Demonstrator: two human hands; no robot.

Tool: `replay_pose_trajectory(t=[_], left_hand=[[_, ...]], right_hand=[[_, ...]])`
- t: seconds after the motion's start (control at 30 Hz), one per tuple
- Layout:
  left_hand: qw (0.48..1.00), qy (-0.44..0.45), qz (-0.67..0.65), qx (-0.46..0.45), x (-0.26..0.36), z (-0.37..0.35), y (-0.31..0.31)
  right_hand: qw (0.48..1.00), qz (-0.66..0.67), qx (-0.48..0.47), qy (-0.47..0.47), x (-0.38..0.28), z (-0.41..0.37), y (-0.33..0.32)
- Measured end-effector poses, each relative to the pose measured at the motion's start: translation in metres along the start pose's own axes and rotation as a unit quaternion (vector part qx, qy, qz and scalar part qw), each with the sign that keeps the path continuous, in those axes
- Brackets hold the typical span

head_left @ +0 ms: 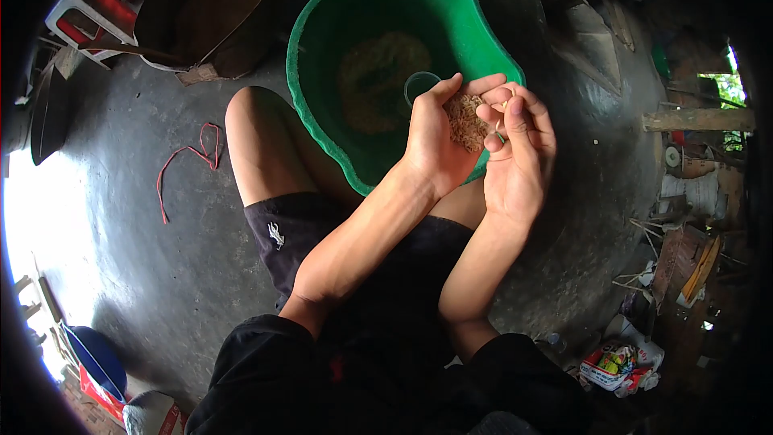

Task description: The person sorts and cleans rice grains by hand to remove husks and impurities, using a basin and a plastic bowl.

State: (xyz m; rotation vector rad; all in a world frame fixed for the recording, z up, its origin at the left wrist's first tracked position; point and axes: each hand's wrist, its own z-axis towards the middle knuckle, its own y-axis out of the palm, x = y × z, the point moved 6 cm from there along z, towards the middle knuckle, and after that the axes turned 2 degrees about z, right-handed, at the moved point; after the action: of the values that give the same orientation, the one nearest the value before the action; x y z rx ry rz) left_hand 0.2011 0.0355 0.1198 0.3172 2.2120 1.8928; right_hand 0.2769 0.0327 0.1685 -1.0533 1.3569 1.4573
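Observation:
My left hand (435, 138) is cupped palm-up over the right side of a green plastic basin (471, 28), holding a small heap of reddish-brown grains (465, 122). Close against it, my right hand (519, 157) has its fingers curled over the heap. Thumb and fingertips there are pinched together, with something small and pale near the tips, too small to name. In the basin lies a layer of yellowish-brown grain-like material (382, 72). Beside my left thumb shows the round rim of a clear cup (420, 80), partly hidden by the hand.
A large dark pan (209, 20) with brownish contents stands at upper left, near a red and white plastic stool (101, 12). Red string (193, 153) lies on the dark floor. A blue basin (97, 358) is at lower left; a printed bag (618, 366) and wood scraps lie at right.

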Motion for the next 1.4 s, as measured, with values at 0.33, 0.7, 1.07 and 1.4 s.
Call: replay_pose_trajectory(t=[0.33,0.7,1.07,1.4], left_hand=[[0.999,-0.014,-0.046,-0.020,-0.001,0.002,0.000],[1.000,0.008,-0.009,0.011,0.008,0.007,-0.010],[0.987,0.145,-0.035,0.061,0.081,0.010,-0.044],[0.987,0.142,-0.034,0.070,0.084,0.009,-0.045]], right_hand=[[0.992,0.117,-0.025,0.051,0.013,0.005,-0.008],[0.977,0.192,0.009,0.092,0.027,0.013,-0.009],[0.990,-0.087,0.091,0.065,0.103,0.043,-0.050],[0.990,-0.120,0.074,0.023,0.122,0.051,-0.053]])
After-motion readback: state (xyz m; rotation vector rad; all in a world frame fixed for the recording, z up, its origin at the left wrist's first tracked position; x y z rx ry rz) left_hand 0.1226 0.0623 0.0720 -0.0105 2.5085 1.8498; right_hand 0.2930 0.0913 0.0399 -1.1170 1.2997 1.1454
